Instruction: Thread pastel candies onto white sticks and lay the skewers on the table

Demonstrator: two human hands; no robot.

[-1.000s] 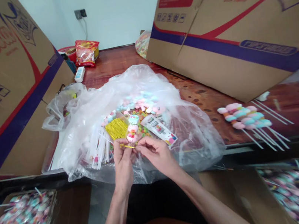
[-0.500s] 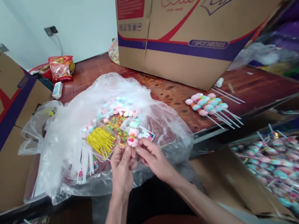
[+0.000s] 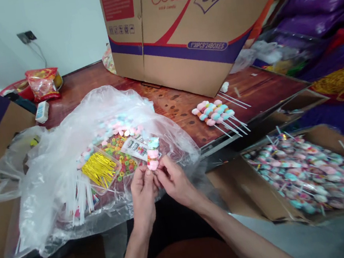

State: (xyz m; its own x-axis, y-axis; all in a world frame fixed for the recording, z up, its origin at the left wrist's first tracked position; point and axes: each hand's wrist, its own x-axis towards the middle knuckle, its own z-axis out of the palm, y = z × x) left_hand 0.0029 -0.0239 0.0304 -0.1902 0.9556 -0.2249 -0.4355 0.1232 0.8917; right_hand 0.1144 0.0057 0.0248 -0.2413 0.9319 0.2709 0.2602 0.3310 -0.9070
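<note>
Both hands meet at the near edge of the brown wooden table (image 3: 184, 101): the left hand (image 3: 142, 191) and right hand (image 3: 175, 182) pinch the base of a wrapped pink-and-blue marshmallow skewer (image 3: 152, 154), upright before the crumpled clear plastic bag (image 3: 67, 162), beside the tray of gold twist ties (image 3: 99, 170).

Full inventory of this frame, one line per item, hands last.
candy skewer: one, pink and blue, pinched by both hands
gold twist ties: a bunch, in clear tray
plastic bag: one, clear, spread on table
bare skewers: a small pile, pastel, table right
cardboard box: one, brown, back of table
wrapped skewers box: one, full, lower right
snack bag: one, red, far left
table: one, dark wood
left hand: on skewer base
right hand: on skewer base
</note>
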